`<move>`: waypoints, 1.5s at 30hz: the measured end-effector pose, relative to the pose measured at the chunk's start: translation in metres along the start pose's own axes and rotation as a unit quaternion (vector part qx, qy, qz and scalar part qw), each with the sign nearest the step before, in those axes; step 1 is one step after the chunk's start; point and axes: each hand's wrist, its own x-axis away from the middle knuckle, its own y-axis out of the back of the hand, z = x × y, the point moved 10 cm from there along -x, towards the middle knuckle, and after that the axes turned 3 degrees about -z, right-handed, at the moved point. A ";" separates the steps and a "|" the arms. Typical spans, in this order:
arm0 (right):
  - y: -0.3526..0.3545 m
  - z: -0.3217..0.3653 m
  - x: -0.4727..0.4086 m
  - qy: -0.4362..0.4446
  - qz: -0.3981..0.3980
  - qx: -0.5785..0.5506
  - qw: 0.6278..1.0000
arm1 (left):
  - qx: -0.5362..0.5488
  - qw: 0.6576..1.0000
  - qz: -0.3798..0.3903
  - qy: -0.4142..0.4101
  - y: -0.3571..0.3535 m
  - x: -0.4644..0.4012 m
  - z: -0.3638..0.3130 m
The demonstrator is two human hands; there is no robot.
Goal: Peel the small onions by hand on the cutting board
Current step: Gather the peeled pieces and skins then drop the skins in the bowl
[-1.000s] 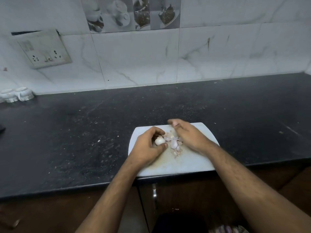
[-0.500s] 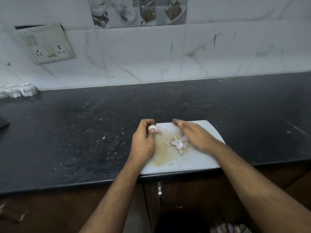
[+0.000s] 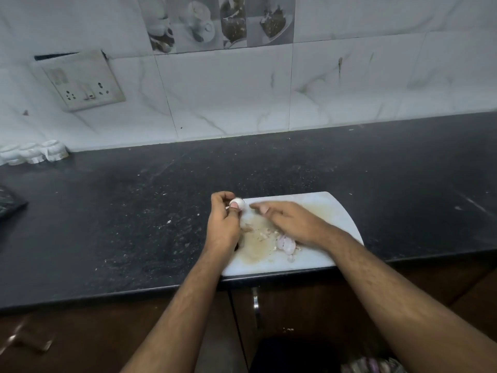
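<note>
A white cutting board [image 3: 333,211] lies at the front edge of the black counter. My left hand [image 3: 224,223] pinches a small pale peeled onion [image 3: 237,203] between thumb and fingers over the board's far left corner. My right hand [image 3: 290,222] lies flat over the board's middle, fingers stretched toward the onion, holding nothing that I can see. A heap of pinkish onion skins and pieces [image 3: 285,244] sits on the board just below my right wrist. Brownish smears and small scraps [image 3: 258,232] mark the board between my hands.
The black counter [image 3: 121,216] runs left and right, flecked with crumbs. White ceramic holders [image 3: 33,153] stand at the back left by the tiled wall. A socket plate [image 3: 83,82] is on the wall. A dark object [image 3: 8,203] pokes in at the left edge.
My left hand lifted the peeled onion out of the skin heap and carried it to the board's far left corner. My right hand slid forward off the heap, fingers reaching toward the onion.
</note>
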 end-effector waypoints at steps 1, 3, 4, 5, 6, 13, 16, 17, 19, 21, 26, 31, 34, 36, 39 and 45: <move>-0.012 0.004 -0.001 0.018 0.043 0.036 0.998 | 0.005 1.000 -0.004 -0.004 0.001 0.001 -0.001; -0.029 0.016 0.002 0.068 0.092 0.114 0.987 | 0.011 1.000 -0.009 -0.004 0.002 0.001 -0.002; -0.034 0.022 0.006 0.090 0.103 0.133 0.982 | 0.008 1.000 -0.010 -0.002 0.002 0.001 -0.002; -0.036 0.025 0.010 0.106 0.105 0.148 0.978 | 0.001 1.000 -0.009 -0.004 0.002 0.001 -0.002; -0.037 0.028 0.016 0.117 0.105 0.159 0.975 | -0.010 1.000 -0.006 -0.007 0.002 0.001 -0.001; -0.008 0.023 0.028 0.118 -0.007 0.166 0.979 | -0.057 0.994 0.075 -0.061 -0.016 0.004 -0.010; 0.012 0.021 0.032 0.105 -0.064 0.088 0.988 | -0.065 0.991 0.094 -0.063 -0.021 0.008 -0.013; 0.023 0.021 0.035 0.093 -0.100 0.023 0.990 | -0.069 0.991 0.099 -0.060 -0.023 0.008 -0.013; 0.047 0.010 0.041 0.035 -0.177 -0.064 0.982 | -0.082 0.989 0.112 -0.058 -0.027 0.009 -0.013; 0.063 -0.007 0.046 -0.034 -0.203 -0.036 0.978 | -0.097 0.986 0.118 -0.060 -0.031 0.010 -0.012; 0.041 -0.020 0.065 -0.109 -0.090 -0.004 0.990 | -0.115 0.985 0.111 -0.056 -0.031 0.007 -0.009; -0.001 0.012 0.055 -0.089 -0.154 -0.013 0.984 | -0.113 0.987 0.102 -0.061 -0.031 0.007 -0.009; -0.006 0.016 0.042 -0.118 -0.230 -0.050 0.965 | -0.107 0.987 0.103 -0.060 -0.031 0.006 -0.009; 0.000 0.010 0.040 -0.136 -0.299 -0.111 0.938 | -0.107 0.987 0.107 -0.056 -0.032 0.005 -0.007; 0.018 -0.002 0.054 -0.132 -0.409 -0.264 0.863 | -0.106 0.987 0.106 -0.051 -0.032 0.003 -0.003; 0.020 0.002 0.042 -0.124 -0.237 -0.154 0.951 | -0.105 0.988 0.106 -0.048 -0.031 -0.002 0.001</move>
